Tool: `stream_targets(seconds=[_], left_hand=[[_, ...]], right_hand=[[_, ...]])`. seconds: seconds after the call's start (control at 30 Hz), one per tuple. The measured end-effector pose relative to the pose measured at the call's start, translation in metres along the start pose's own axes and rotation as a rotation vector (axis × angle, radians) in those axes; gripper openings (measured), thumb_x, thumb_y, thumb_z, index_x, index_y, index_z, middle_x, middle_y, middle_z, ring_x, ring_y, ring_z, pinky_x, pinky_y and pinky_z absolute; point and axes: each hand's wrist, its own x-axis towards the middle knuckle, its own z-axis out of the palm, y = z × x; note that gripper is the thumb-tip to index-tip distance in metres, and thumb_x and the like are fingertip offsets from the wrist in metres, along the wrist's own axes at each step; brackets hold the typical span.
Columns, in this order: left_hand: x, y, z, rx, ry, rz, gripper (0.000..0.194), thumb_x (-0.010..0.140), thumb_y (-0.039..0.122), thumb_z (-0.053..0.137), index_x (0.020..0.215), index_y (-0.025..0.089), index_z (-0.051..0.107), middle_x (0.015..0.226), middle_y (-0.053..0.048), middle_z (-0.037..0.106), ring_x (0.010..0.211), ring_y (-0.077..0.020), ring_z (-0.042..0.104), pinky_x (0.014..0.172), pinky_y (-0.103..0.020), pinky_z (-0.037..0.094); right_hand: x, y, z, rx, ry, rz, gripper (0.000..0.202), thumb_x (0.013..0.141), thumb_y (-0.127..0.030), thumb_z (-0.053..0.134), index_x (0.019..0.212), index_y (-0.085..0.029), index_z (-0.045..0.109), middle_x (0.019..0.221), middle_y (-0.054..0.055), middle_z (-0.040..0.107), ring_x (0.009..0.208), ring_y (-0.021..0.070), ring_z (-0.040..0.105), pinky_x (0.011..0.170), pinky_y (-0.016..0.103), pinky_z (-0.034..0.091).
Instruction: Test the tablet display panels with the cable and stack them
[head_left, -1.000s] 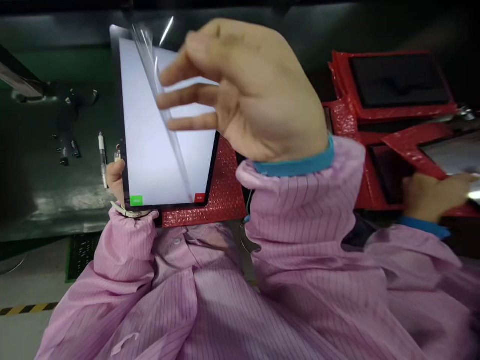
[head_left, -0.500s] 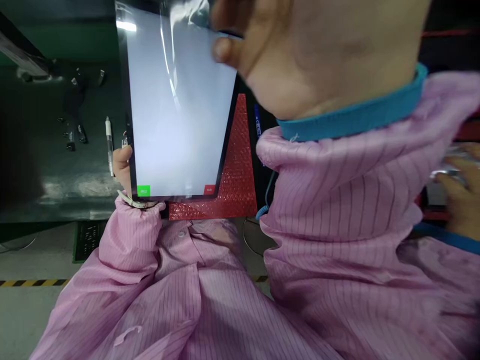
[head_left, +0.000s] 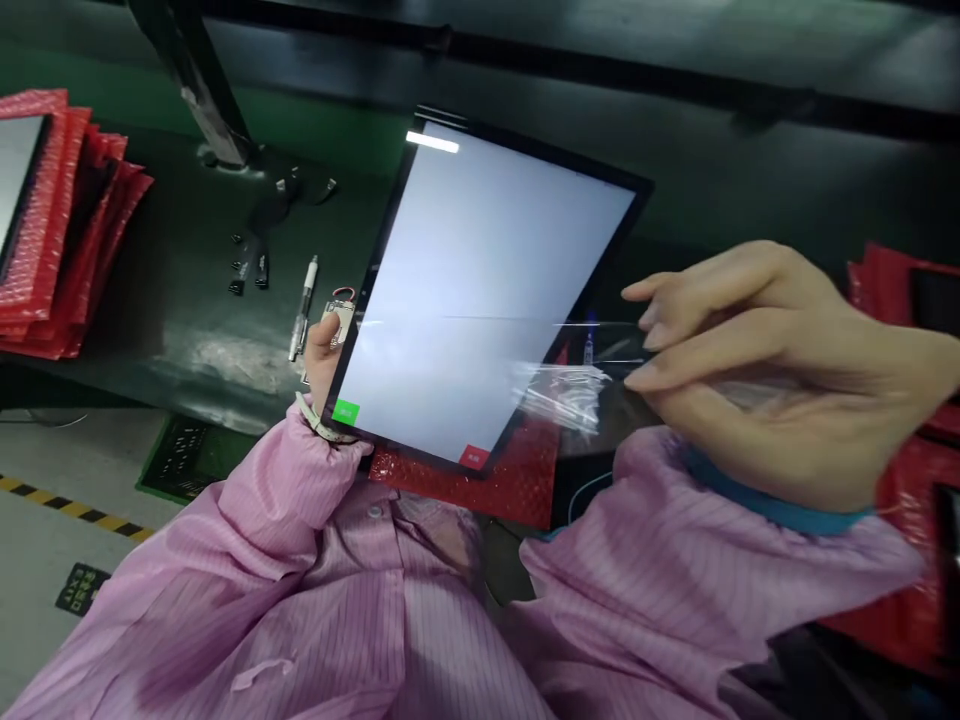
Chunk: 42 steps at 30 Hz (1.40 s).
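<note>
My left hand (head_left: 321, 362) grips the lit display panel (head_left: 480, 270) by its left edge, the thumb showing and the other fingers hidden behind. The tilted panel has a white screen with a green box and a red box in its bottom corners. Beside my left thumb is a small light-coloured board (head_left: 343, 318) with a red wire. My right hand (head_left: 772, 375), right of the panel, pinches a clear plastic film (head_left: 574, 395) between thumb and fingers. That film stretches leftward, crumpled and glossy, over the panel's right side; whether it still touches the screen I cannot tell.
A red bubble-wrap bag (head_left: 517, 490) lies below the panel. At left, red bags (head_left: 90, 240) are stacked with a panel on top. A white pen (head_left: 304, 305) and black cables (head_left: 262, 225) lie on the dark bench. More red bags (head_left: 907, 480) are at right; a metal post (head_left: 214, 100) stands behind.
My right hand has moved down and right from the panel's top, drawing the film across. The panel now looks more tilted, and the view has shifted, showing red stacks on both sides.
</note>
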Motion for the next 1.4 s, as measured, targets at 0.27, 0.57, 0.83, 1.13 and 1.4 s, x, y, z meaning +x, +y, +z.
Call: stream_targets(seconds=[0.27, 0.57, 0.83, 1.13, 1.4], left_hand=[[0.007, -0.012, -0.017, 0.096, 0.136, 0.100, 0.033, 0.092, 0.049, 0.060, 0.102, 0.020, 0.071, 0.111, -0.002, 0.074, 0.139, -0.0370, 0.051, 0.106, -0.047, 0.056], [0.006, -0.010, -0.010, 0.176, 0.175, 0.105, 0.036, 0.096, 0.045, 0.048, 0.099, 0.019, 0.072, 0.108, -0.003, 0.075, 0.134, -0.0350, 0.057, 0.098, -0.048, 0.060], [0.006, -0.012, -0.011, 0.141, 0.108, 0.173, 0.022, 0.088, 0.037, 0.059, 0.094, 0.020, 0.073, 0.115, -0.001, 0.074, 0.142, -0.0318, 0.049, 0.108, -0.042, 0.055], [0.006, -0.010, -0.001, 0.126, 0.089, 0.193, 0.030, 0.095, 0.032, 0.045, 0.094, 0.018, 0.072, 0.103, -0.003, 0.076, 0.143, -0.0283, 0.048, 0.115, -0.042, 0.048], [0.013, -0.007, -0.005, 0.163, -0.003, 0.099, 0.026, 0.091, 0.039, 0.058, 0.095, 0.020, 0.075, 0.108, -0.003, 0.077, 0.138, -0.0300, 0.054, 0.109, -0.041, 0.055]], right_hand=[[-0.008, 0.053, 0.007, 0.383, 0.325, 0.125, 0.037, 0.060, -0.039, 0.093, 0.043, -0.032, 0.061, 0.127, -0.009, 0.064, 0.140, 0.0276, 0.050, 0.124, 0.052, 0.034], [-0.009, 0.100, -0.007, 0.749, 0.270, 0.205, 0.080, 0.045, -0.029, 0.095, 0.039, -0.014, 0.017, 0.125, -0.018, 0.067, 0.126, 0.0210, 0.061, 0.118, 0.050, 0.040], [-0.010, 0.102, -0.004, 0.885, 0.260, 0.134, 0.074, 0.054, -0.016, 0.092, 0.042, -0.015, 0.019, 0.132, -0.012, 0.066, 0.124, 0.0196, 0.062, 0.116, 0.046, 0.040], [-0.012, 0.109, 0.000, 0.649, 0.295, 0.093, 0.049, 0.063, -0.028, 0.090, 0.055, -0.019, 0.042, 0.143, -0.006, 0.057, 0.125, 0.0226, 0.061, 0.112, 0.048, 0.046], [-0.005, 0.108, 0.028, -0.101, 0.405, 0.112, 0.039, 0.089, -0.055, 0.068, 0.116, -0.026, 0.069, 0.158, 0.004, 0.040, 0.152, 0.0268, 0.033, 0.127, 0.053, 0.026]])
